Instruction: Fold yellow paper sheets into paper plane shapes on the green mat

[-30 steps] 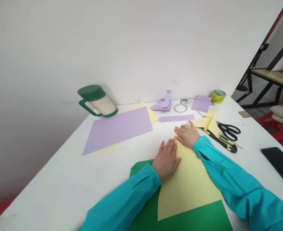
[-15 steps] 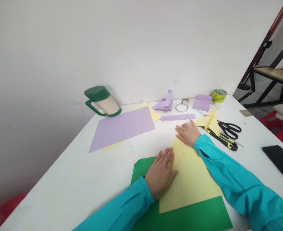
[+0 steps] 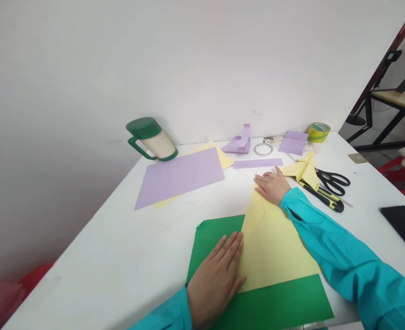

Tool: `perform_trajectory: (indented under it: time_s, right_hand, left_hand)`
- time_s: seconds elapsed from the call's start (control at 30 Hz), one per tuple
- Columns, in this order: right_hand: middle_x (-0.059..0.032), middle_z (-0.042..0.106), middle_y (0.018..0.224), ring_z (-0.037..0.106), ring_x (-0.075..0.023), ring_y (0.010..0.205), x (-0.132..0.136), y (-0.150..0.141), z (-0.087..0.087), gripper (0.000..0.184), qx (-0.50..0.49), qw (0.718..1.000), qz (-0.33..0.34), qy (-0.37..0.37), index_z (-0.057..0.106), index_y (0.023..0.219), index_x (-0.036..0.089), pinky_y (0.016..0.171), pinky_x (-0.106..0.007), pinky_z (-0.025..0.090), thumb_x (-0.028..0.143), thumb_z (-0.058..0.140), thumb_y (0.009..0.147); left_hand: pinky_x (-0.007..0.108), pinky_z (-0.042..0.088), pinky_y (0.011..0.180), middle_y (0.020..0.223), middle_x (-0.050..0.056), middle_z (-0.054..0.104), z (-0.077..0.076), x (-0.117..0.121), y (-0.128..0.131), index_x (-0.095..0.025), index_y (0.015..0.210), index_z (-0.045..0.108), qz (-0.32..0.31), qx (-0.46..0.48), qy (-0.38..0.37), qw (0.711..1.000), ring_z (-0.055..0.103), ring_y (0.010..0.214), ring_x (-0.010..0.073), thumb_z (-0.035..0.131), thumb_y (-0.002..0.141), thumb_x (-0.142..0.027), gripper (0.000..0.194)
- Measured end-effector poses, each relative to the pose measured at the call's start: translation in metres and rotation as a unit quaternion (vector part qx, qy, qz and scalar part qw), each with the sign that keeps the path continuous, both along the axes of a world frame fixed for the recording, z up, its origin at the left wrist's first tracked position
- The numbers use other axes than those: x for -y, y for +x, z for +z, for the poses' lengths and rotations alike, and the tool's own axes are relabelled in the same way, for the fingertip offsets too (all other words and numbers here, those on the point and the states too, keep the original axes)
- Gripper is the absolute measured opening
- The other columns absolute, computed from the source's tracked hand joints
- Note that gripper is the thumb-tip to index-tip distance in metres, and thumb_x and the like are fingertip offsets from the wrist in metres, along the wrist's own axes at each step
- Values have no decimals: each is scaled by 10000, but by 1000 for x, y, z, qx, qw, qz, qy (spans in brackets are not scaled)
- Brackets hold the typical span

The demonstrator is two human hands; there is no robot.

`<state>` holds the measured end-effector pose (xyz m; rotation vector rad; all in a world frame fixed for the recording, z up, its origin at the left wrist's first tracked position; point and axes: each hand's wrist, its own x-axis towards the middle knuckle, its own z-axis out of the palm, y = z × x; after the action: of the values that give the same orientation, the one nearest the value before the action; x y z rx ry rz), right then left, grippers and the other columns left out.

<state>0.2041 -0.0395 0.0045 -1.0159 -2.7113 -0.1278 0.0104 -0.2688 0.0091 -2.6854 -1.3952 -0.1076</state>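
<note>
A folded sheet of yellow paper [image 3: 274,247] lies on top of a green sheet [image 3: 281,302] on the white table. Its far end narrows toward a point, and crease lines run across its upper part. My right hand [image 3: 273,185] lies flat on this narrow far end, fingers stretched out, covering the tip. Along the left edge of the yellow paper my left hand [image 3: 218,275] rests flat, fingers extended, thumb over the near left part. Just beyond my right hand sits a folded yellow paper plane [image 3: 303,170], with scissors [image 3: 333,179] and a utility knife [image 3: 322,197] next to it.
A purple sheet [image 3: 181,176] lies over yellow paper at the left, near a tilted green-and-cream mug [image 3: 154,140] against the wall. Purple scraps [image 3: 240,142], a tape ring [image 3: 263,149] and a yellow tape roll [image 3: 319,132] line the back. A black flat object [image 3: 403,229] is at right.
My left hand has slid down the paper's left edge toward me, uncovering the upper left fold. My right hand stays on the far end. The view has shifted slightly.
</note>
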Motion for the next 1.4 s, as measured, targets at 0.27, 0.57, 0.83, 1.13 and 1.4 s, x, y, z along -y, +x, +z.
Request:
perform_trajectory:
  time_s: [0.27, 0.57, 0.83, 1.13, 1.4]
  right_hand:
    - [-47, 565, 1334, 499, -278, 1141, 0, 0, 0, 382, -4, 1000, 2, -4, 560, 1265, 219, 1085, -630, 117, 380, 392, 962]
    - [-54, 568, 1330, 507, -263, 1137, 3, -1, 4, 383, -8, 1000, 1, -9, 554, 1265, 210, 1096, -619, 130, 378, 384, 966]
    - [-48, 567, 1333, 499, -232, 1156, 2, -3, 3, 372, -1, 1000, -8, -2, 547, 1270, 224, 1127, -586, 113, 357, 382, 964]
    - [-9, 569, 1332, 492, -221, 1165, 1, -3, -1, 341, -6, 1000, -9, 0, 607, 1195, 242, 1138, -574, 96, 303, 368, 959]
    - [-40, 572, 1328, 497, -247, 1162, 0, -2, -2, 365, -22, 1000, -3, -7, 572, 1252, 219, 1110, -615, 100, 275, 372, 952]
  left_hand:
    - [385, 416, 1038, 1439, 131, 428, 7, 28, -1, -120, 1449, 323, -6, -27, 50, 998, 453, 1290, 263, 422, 939, -446, 613]
    - [481, 259, 1152, 870, 20, 726, 16, 18, -10, -259, 960, 692, -16, 141, 37, 989, 635, 987, 202, 366, 934, -272, 327]
    - [460, 390, 1055, 1260, 100, 611, 20, -118, -2, -147, 1127, 633, 11, 55, 40, 998, 504, 1232, 263, 319, 942, -227, 374]
    - [532, 313, 1080, 1404, 224, 443, -20, -172, 31, -14, 1319, 479, 52, 21, 47, 997, 375, 1331, 354, 374, 929, -419, 572]
    - [501, 289, 1103, 1363, 237, 485, -14, -159, 33, 23, 1285, 499, 61, 15, 31, 997, 389, 1322, 343, 325, 954, -423, 582]
